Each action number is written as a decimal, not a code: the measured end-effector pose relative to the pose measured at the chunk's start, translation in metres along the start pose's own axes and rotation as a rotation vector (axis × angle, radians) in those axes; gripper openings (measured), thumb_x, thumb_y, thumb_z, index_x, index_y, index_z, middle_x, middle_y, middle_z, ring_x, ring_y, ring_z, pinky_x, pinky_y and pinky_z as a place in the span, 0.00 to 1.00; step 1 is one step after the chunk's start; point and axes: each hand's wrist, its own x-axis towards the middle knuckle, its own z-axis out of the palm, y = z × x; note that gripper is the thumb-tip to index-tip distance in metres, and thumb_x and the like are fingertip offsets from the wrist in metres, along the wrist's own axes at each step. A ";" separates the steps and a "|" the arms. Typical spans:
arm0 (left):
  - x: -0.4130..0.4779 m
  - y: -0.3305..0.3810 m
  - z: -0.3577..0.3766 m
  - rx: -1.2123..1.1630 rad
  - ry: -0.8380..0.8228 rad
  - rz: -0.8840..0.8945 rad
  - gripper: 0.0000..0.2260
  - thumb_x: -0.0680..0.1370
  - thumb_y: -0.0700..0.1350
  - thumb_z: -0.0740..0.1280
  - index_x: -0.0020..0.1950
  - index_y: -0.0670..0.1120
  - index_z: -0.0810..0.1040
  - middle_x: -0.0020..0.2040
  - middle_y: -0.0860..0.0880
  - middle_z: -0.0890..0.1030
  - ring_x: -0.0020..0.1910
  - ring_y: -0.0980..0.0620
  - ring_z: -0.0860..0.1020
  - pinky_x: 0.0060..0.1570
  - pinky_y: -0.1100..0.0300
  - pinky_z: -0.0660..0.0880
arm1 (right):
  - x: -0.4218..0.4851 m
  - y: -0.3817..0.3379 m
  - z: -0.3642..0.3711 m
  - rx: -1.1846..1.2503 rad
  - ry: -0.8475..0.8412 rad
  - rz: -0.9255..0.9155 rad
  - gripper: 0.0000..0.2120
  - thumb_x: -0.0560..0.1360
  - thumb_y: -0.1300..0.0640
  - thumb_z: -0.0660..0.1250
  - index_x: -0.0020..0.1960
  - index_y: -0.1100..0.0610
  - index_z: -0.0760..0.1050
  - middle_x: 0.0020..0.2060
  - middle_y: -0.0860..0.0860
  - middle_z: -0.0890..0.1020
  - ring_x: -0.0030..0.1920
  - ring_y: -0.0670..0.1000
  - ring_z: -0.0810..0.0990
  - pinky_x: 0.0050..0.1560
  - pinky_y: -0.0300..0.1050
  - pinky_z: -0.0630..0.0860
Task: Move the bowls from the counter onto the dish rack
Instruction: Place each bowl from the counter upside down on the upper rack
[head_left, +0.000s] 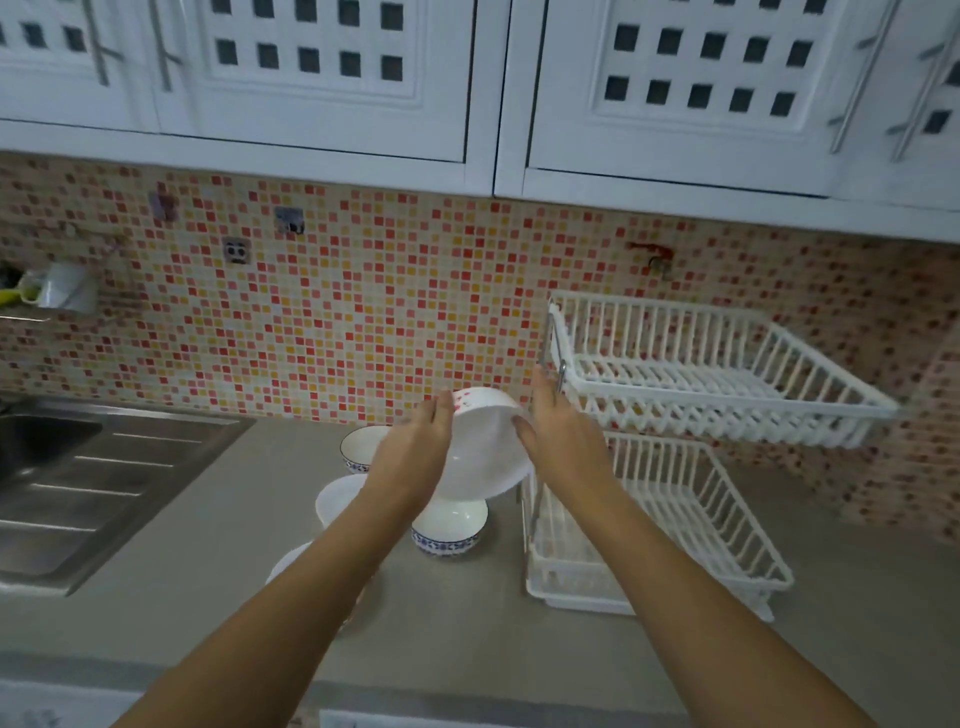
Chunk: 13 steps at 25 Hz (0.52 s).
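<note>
Four bowls (451, 527) sat on counter (218, 587) (one mostly behind arm). Left hand (415, 447) and right hand (563, 441), palms flat, pressed white bowl (485, 447) between them, lifted, tilted, near dish rack (711, 364). Rack looked empty; task barely begun.

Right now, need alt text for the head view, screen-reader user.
Two bare hands, left hand and right hand, hold a tilted white bowl between them above a grey counter, beside an empty white two-tier dish rack. Four more bowls sit on the counter below; a steel sink is at left.
</note>
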 end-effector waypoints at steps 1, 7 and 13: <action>-0.002 0.006 -0.003 0.007 0.044 0.064 0.32 0.75 0.39 0.68 0.76 0.40 0.56 0.70 0.40 0.71 0.59 0.38 0.78 0.56 0.47 0.77 | 0.000 0.003 -0.009 -0.071 0.003 -0.025 0.27 0.81 0.57 0.56 0.76 0.60 0.51 0.61 0.60 0.77 0.53 0.61 0.81 0.46 0.51 0.77; 0.007 0.022 -0.039 -0.405 0.130 0.174 0.30 0.75 0.58 0.64 0.75 0.51 0.61 0.73 0.51 0.68 0.64 0.48 0.76 0.53 0.51 0.79 | -0.017 0.040 -0.036 0.017 0.256 -0.014 0.29 0.75 0.70 0.64 0.73 0.68 0.59 0.61 0.66 0.77 0.54 0.64 0.81 0.49 0.56 0.79; 0.061 0.044 -0.082 -0.712 -0.037 0.384 0.33 0.71 0.54 0.70 0.73 0.60 0.59 0.73 0.52 0.68 0.64 0.51 0.74 0.56 0.56 0.78 | 0.006 0.093 -0.067 0.107 0.646 -0.138 0.21 0.80 0.58 0.57 0.66 0.73 0.69 0.45 0.67 0.84 0.29 0.58 0.82 0.27 0.45 0.76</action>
